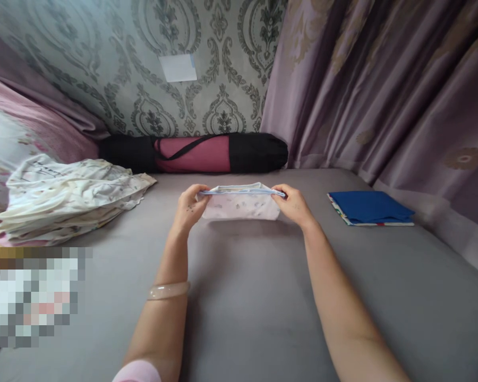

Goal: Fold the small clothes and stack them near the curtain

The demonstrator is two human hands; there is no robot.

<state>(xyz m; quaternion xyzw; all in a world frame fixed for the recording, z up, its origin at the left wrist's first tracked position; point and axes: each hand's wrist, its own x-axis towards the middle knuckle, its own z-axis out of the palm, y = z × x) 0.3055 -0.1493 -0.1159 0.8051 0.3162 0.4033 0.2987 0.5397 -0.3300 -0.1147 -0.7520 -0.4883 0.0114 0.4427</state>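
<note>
Bare grey sheet [247, 318] lies open between the forearms, with the black-and-pink roll bag [195, 154] blocking the far side

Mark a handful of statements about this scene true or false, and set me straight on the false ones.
1. The left hand and the right hand both hold the white cloth. True.
2. The bangle is on the right arm. False: it is on the left arm.
3. The blue cloth lies to the right of both hands. True.
4. The long bag is black all over. False: its middle is pink.
5. The clothes pile lies beside the blue cloth. False: it lies on the far side of the hands, to the left.
</note>
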